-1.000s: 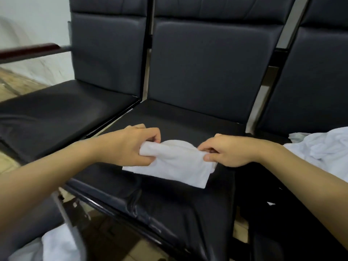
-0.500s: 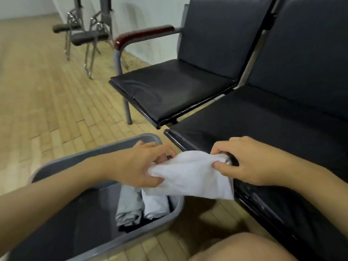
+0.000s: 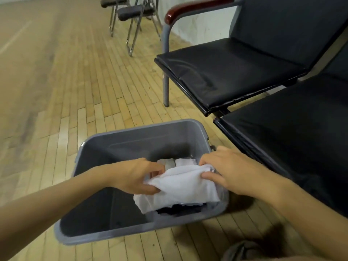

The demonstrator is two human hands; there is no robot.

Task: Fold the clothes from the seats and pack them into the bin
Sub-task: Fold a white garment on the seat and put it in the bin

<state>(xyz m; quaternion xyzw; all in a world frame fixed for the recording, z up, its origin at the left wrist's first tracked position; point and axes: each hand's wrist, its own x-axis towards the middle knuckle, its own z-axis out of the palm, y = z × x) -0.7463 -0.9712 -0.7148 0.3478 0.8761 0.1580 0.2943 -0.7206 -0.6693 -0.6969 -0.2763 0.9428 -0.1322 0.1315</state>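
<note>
White folded cloth (image 3: 180, 187) is held between two bare hands, above the right part of a grey plastic bin (image 3: 131, 132). The person's left hand (image 3: 135, 176) grips the cloth's left end, thumb underneath and fingers curled over the top edge. The right hand (image 3: 227, 172) pinches the cloth's right end, thumb pressed against the front and fingers bent over the top. The cloth sags between both hands, its lower edge hanging down inside the bin near the right wall.

Beneath and behind the cloth, inside the bin, lie other folded clothes: pale grey and white pieces (image 3: 178, 162) at the back and something dark (image 3: 180, 209) under the hanging edge. The bin's left part shows only its dark floor.

The bin stands on a light wooden floor (image 3: 66, 91), just beside a row of black padded seats (image 3: 235, 72) to the right. The end seat has a reddish-brown armrest (image 3: 192, 8). Folding chairs (image 3: 131, 14) stand further off, near a pale wall.
</note>
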